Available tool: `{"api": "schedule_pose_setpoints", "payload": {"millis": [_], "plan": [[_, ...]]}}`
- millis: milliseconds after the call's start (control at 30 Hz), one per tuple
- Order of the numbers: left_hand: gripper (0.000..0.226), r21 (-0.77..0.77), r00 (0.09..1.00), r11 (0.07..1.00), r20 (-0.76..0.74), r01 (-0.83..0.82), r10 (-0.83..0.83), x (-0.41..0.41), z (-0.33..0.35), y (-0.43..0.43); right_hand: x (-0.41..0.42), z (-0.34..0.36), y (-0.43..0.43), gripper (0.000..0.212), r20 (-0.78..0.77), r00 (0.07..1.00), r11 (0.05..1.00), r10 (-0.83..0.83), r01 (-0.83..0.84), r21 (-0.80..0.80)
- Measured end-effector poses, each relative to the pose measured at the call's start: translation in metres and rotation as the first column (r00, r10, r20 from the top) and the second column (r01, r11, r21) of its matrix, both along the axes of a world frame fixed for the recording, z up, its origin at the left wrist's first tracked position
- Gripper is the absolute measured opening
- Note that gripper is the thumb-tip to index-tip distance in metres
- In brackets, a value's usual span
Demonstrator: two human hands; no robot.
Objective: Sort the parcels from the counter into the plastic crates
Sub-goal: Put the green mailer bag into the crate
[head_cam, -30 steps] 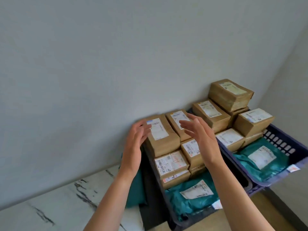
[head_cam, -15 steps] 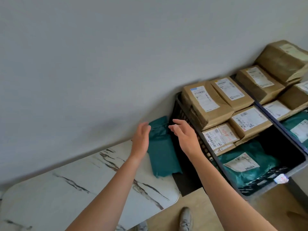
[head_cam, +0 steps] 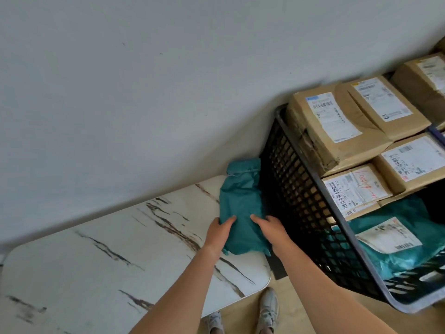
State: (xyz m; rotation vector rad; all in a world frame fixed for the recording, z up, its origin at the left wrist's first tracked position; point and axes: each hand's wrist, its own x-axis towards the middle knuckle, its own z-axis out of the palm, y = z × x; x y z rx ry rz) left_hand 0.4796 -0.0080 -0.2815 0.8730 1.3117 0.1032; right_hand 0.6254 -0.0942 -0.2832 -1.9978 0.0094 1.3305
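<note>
Lowered now, left hand and right hand pinch the lone teal plastic mailer on the marble tabletop; black plastic crate looks nearly full.

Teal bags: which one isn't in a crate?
The plain teal bag on the marble counter, held by the left hand and right hand. The labelled teal bag lies inside the black crate.

L hand & R hand came down from hovering, now w/ grip on near end of teal parcel.

Soft even daylight, faint shadows; wide-angle edge warping, slight motion blur throughout.
</note>
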Motion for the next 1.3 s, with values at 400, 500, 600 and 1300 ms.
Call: {"api": "schedule_pose_setpoints", "payload": {"millis": [400,500,600,1300], "plan": [[0.039,0.108,0.91,0.99,0.411,-0.096,0.043,-0.014,0.151,-0.015,0.008,0.169,-0.025,0.042,0.011,1.0,0.909,-0.02,0.013,0.416],[0.036,0.216,0.871,0.973,0.49,-0.077,-0.04,-0.009,0.224,-0.013,0.013,0.24,-0.031,0.036,0.08,0.997,0.839,-0.012,-0.033,0.543],[0.033,0.34,0.835,0.936,0.538,-0.094,-0.112,-0.006,0.296,-0.01,0.016,0.307,-0.036,0.037,0.109,0.994,0.733,-0.023,-0.057,0.678],[0.023,0.668,0.715,0.664,0.64,-0.336,-0.281,-0.027,0.479,-0.05,-0.006,0.496,-0.08,0.043,0.443,0.883,0.408,-0.152,-0.353,0.842]]}}
